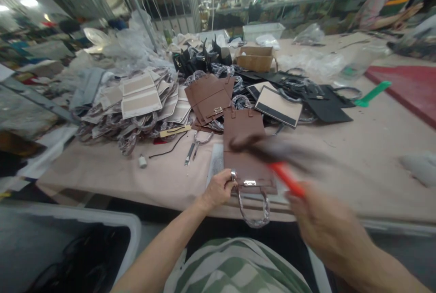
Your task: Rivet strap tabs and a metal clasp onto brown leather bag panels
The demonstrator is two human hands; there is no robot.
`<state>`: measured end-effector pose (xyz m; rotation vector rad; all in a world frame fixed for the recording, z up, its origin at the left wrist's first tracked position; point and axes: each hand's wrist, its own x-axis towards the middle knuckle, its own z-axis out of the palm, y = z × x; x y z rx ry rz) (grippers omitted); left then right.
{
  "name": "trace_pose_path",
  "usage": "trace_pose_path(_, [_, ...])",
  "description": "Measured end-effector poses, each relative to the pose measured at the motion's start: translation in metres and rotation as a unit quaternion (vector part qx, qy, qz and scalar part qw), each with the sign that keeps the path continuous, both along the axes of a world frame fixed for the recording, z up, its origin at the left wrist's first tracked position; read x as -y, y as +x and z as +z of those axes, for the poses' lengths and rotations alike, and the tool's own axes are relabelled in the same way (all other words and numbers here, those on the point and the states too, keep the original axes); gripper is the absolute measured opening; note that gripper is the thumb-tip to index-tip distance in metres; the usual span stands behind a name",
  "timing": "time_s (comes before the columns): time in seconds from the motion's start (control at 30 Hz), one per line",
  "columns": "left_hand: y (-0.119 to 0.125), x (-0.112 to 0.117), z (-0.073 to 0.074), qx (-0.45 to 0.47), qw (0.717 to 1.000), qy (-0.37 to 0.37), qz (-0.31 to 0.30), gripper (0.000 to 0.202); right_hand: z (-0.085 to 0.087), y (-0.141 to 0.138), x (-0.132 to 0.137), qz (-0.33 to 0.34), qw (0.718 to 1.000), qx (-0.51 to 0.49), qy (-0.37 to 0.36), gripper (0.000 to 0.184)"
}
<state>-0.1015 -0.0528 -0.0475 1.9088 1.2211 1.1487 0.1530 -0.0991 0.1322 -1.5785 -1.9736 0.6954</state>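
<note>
My right hand (327,216) is closed round the red handle of a hammer (289,179); its dark head is smeared by motion above a brown handbag panel (245,129). That panel lies flat in front of me, its plastic-wrapped handle (254,225) hanging over the table edge and a silver metal fitting (250,183) near that end. At the panel's left edge, my left hand (218,189) pinches a short silver metal cylinder (233,174). Under the panel is a grey slab (216,166), partly hidden.
Scissors (195,147), a small white bottle (142,161) and a dark cord (168,147) lie left. Beyond are piles of beige panels (141,95), brown panels (207,95) and black panels (327,102). A cardboard box (255,59) stands behind; another person (381,7) is at far right.
</note>
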Motion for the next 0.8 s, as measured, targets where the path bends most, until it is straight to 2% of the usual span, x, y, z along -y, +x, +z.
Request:
trace_pose_path(0.1, [0.000,0.001,-0.002,-0.007,1.000,-0.007,0.001,0.014,-0.021,0.001,-0.001,0.040,0.995,0.080,-0.039,0.034])
trace_pose_path(0.17, [0.000,0.001,-0.003,-0.005,1.000,-0.004,0.004,0.015,-0.028,0.013,-0.008,0.027,0.993,0.096,-0.063,0.037])
trace_pose_path(0.27, [-0.001,0.001,-0.004,0.001,1.000,0.010,0.002,0.016,-0.043,0.041,-0.022,-0.041,0.990,0.018,-0.135,0.043])
trace_pose_path(0.37, [-0.003,0.001,-0.002,0.000,1.000,0.009,-0.010,0.017,-0.078,0.070,-0.037,-0.148,0.963,-0.045,-0.222,0.042])
trace_pose_path(0.47, [-0.005,0.002,-0.001,0.001,1.000,0.000,-0.016,0.018,-0.116,0.092,-0.048,-0.216,0.953,0.005,-0.211,0.034])
trace_pose_path(0.57, [-0.006,0.003,-0.001,0.003,1.000,0.000,-0.013,0.018,-0.138,0.099,-0.055,-0.247,0.954,0.061,-0.160,0.021])
trace_pose_path(0.6, [-0.005,0.004,0.000,0.003,1.000,0.001,-0.009,0.017,-0.142,0.097,-0.057,-0.244,0.957,0.074,-0.135,0.018])
trace_pose_path(0.67, [-0.005,0.004,0.000,0.000,1.000,0.001,0.001,0.014,-0.147,0.087,-0.059,-0.191,0.976,0.085,-0.060,0.029])
trace_pose_path(0.73, [-0.004,0.004,0.001,-0.008,1.000,0.005,0.010,0.011,-0.153,0.070,-0.059,-0.085,0.992,0.086,0.027,0.042])
trace_pose_path(0.8, [-0.004,0.004,0.003,-0.017,1.000,0.019,0.013,0.009,-0.164,0.052,-0.058,0.015,0.992,0.083,0.090,0.046])
